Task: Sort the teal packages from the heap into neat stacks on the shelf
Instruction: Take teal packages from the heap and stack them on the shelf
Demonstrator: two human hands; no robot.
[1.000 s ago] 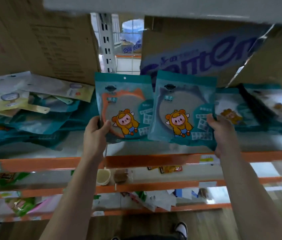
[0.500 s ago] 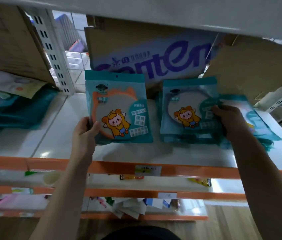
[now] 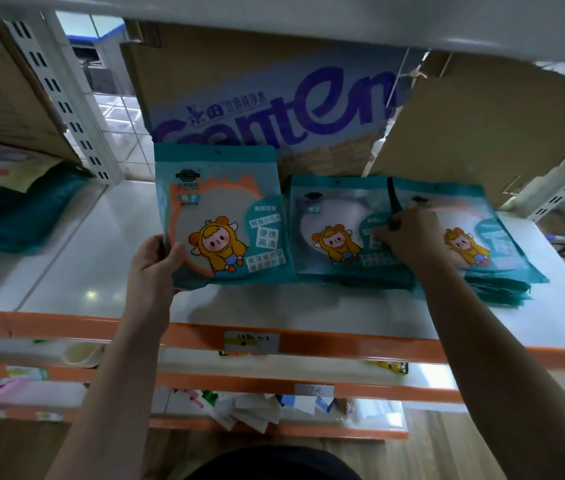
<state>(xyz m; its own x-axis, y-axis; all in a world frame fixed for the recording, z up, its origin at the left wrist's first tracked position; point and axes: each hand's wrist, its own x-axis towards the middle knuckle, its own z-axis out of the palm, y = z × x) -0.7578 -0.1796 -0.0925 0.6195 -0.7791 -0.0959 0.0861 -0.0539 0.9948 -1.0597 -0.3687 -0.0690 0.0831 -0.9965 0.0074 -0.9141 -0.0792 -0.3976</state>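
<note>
"便携 高清" on teal package, "7元" on tag

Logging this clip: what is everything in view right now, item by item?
held package: one, teal, upright, centre-left of view
middle stack: one, teal, lying flat, centre
right stack: one, teal, right of it
heap: one, mostly teal, far left
printed box: one, brown with blue lettering, at back
plain boxes: two, brown, flanking it
shelf: one, white with orange edge, under all
left hand: one, grips held package's left edge
right hand: one, fingers curled where stacks meet, grip unclear
</note>
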